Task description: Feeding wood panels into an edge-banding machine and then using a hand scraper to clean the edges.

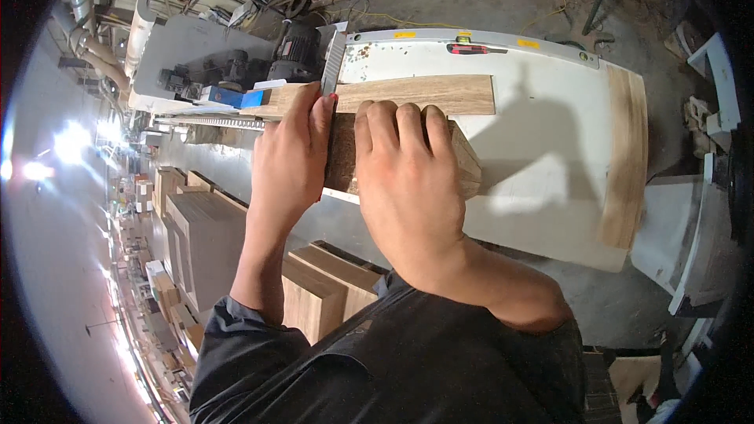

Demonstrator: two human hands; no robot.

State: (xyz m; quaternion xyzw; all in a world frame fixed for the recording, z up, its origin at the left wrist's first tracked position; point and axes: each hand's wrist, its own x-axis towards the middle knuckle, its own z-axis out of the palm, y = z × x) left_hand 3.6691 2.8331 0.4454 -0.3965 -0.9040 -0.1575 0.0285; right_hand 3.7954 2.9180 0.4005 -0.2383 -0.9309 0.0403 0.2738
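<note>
My left hand (294, 149) is closed around a straight tool with a ridged, silvery metal blade (335, 59) and a dark lower part; its exact kind is unclear. The dark part lies along the left end of a brown wood block (343, 159). My right hand (412, 180) grips that block from above, with its fingers bent over the far side. Wood grain shows on the block's right end. Just beyond both hands, a long wood-grain board (424, 94) lies flat on the white tabletop (542, 216).
A spirit level (432, 35) runs along the table's far edge, with a red-and-black hand tool (469, 49) beside it. Another board (624, 161) lies at the right edge. Far left are a motor (297, 49) and a blue box (224, 96). Board stacks (208, 239) stand lower left.
</note>
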